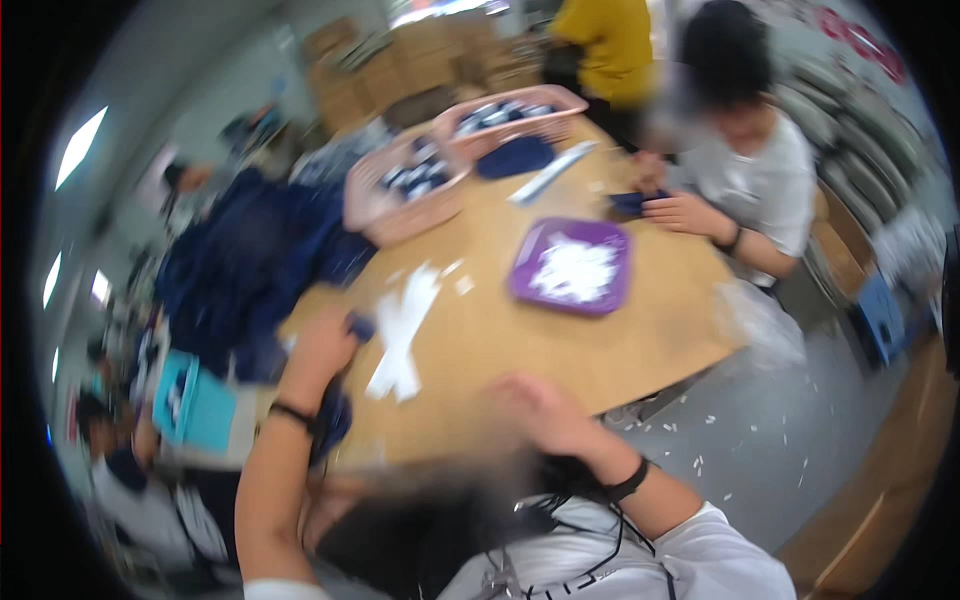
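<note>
My left hand (322, 345) is at the left edge of the wooden table, closed on a small piece of navy cloth (361, 326) that pokes out by the fingertips. More navy cloth hangs below the wrist. Just right of this hand, two white strips (400, 345) lie crossed on the tabletop. My right hand (540, 408) is over the table's near edge, blurred by motion, so its fingers cannot be made out. Beyond it stands a purple tray (522, 288) of small white pieces. Across the table, a person's hands (680, 213) hold a navy piece (628, 204).
A big navy fabric heap (230, 265) covers the table's left side. Pink baskets (410, 228) with rolled navy-and-white pieces stand at the far end, near a navy oval piece (515, 157) and a white strip (553, 172). A turquoise bin (205, 410) is at left; white scraps litter the floor.
</note>
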Motion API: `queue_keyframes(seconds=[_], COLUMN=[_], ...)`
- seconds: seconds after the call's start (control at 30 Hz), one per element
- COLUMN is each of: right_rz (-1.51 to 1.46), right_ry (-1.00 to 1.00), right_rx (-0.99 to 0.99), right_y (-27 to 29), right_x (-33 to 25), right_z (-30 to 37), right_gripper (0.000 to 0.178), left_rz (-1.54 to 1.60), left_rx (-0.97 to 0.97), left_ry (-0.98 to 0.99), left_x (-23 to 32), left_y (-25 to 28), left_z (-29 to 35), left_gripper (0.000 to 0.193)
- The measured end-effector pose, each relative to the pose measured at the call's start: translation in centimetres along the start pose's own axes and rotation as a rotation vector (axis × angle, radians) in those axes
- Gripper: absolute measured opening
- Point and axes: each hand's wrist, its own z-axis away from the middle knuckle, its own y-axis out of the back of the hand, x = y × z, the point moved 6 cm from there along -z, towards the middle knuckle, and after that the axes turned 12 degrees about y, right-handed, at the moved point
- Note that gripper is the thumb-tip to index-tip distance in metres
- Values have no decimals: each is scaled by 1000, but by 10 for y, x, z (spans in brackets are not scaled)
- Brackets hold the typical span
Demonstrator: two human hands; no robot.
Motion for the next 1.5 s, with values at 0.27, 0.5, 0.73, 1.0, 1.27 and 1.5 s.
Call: queue_keyframes(seconds=[0.27,0.5,0.73,1.0,1.27,1.5], right_rz=[-208,111,-402,275,706,562], right_ry=[-123,480,-207,-101,305,275], right_rx=[-96,-160,-145,-95,-446,-440], right_y=[1,-43,-30,-19,-63,-90], right_x=[-1,-57,-42,-29,-112,-105], right_z=[-4,28,54,13,-42,4], right_gripper=[45,129,54,36,28,24], left_rz=[222,583,1187,1351,1650,1746], left_rx=[124,-118,-511,-705,-381,-311], left_ry=[-43,-162,137,-12,57,65], left_x=[19,204,175,182,144,112], left_y=[148,202,67,19,6,42], left_z=[-28,119,198,208,203,202], left_gripper=[10,23,27,44,69,46])
